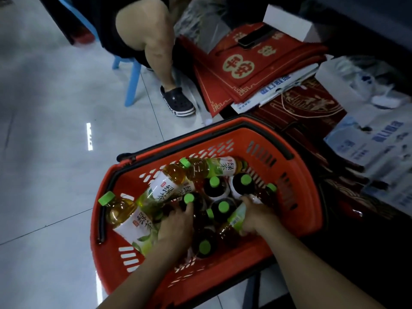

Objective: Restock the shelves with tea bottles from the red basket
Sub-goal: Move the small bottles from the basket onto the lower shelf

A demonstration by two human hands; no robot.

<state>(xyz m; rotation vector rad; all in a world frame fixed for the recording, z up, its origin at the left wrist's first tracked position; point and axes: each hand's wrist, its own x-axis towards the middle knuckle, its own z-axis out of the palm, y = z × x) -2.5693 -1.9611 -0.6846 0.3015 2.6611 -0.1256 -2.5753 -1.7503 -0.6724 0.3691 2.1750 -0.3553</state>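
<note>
Both hands reach into the red basket (296, 192) on the tiled floor (44, 108), which is packed w/ green-capped tea bottles. The right hand (258, 216) has its fingers clamped on a tilted bottle (237, 219) w/ a pale green label, near the basket's right wall. The left hand (176, 226) rests among the bottles at centre-left, fingers together and curled around the neck of a dark bottle (189, 198), thumb just below its cap. Several dark bottles stand upright in the middle; lighter ones lie on their sides along the left and far walls, incl. one large bottle (124, 216) at the left rim. Beyond the basket, a seated person's leg (156, 52) and black clog (177, 102) next to a blue stool (131, 83); red mats (256, 65) and boxes are stacked at right.
</note>
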